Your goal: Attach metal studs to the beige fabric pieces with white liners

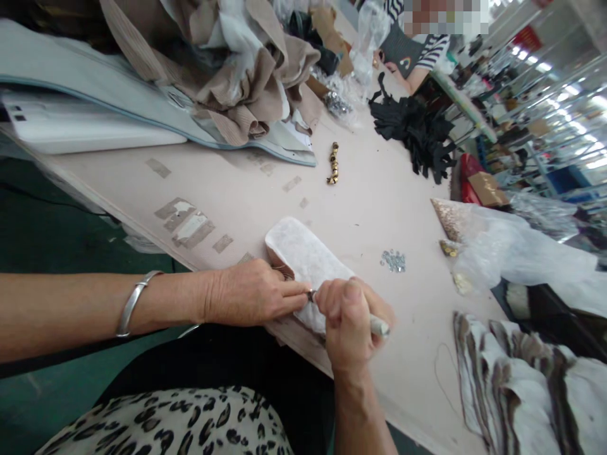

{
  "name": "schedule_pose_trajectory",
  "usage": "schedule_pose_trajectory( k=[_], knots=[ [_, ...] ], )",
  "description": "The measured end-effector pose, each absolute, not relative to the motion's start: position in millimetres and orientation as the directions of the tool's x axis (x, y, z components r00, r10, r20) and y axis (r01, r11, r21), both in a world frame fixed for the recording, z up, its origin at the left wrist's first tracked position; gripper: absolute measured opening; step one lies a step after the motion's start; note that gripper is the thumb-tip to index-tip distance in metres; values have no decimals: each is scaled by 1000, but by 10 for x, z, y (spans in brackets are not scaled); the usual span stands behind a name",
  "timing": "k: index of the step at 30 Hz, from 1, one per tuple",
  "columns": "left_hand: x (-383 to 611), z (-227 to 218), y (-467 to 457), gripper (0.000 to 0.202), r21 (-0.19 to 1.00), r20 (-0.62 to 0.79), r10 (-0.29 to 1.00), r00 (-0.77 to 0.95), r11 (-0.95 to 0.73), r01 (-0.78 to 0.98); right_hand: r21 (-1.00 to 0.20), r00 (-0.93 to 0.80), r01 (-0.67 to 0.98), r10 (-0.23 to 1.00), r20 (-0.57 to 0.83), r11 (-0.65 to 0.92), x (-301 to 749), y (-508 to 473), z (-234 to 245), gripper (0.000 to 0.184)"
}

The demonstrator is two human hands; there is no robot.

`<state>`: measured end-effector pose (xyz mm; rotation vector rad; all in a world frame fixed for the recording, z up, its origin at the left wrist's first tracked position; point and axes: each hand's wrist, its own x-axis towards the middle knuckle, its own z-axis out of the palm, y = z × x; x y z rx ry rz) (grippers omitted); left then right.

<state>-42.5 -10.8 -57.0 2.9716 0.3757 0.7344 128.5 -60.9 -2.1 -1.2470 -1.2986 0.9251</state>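
Observation:
A white fuzzy fabric piece with a tan ribbed edge lies on the pale pink table, at its near edge. My left hand, with a silver bangle on the wrist, pinches the piece's near side, fingers closed on it. My right hand is closed in a fist round a slim pen-like tool, whose metal tip touches the fabric right beside my left fingertips.
Small silver studs lie just right of the piece. A chain of gold parts sits mid-table. Tan and white fabric heaps fill the back left, black scraps the back right, plastic bags and striped pieces the right. Another person works at the far end.

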Motion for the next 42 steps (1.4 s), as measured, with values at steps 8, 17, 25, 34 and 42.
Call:
schedule_pose_trajectory(
  k=[8,17,25,34,42],
  knots=[
    [-435,-538,-122,28,126,229,293,928,-955,270,-989,122,142,990,66,48,1150,-117,149,51],
    [-421,-622,-134,28,174,258,317,913,-945,279,-913,28,400,994,104,85,948,-121,71,49],
    [-432,-568,-126,19,173,315,294,902,-953,250,-973,117,154,974,192,174,1112,-309,219,50],
    [-438,-577,-143,13,173,427,353,833,-936,307,-961,236,259,958,165,102,1540,-390,-5,51],
    [-459,-323,126,18,108,345,270,899,-963,248,-424,152,903,972,178,-64,2549,-614,-133,40]
  ],
)
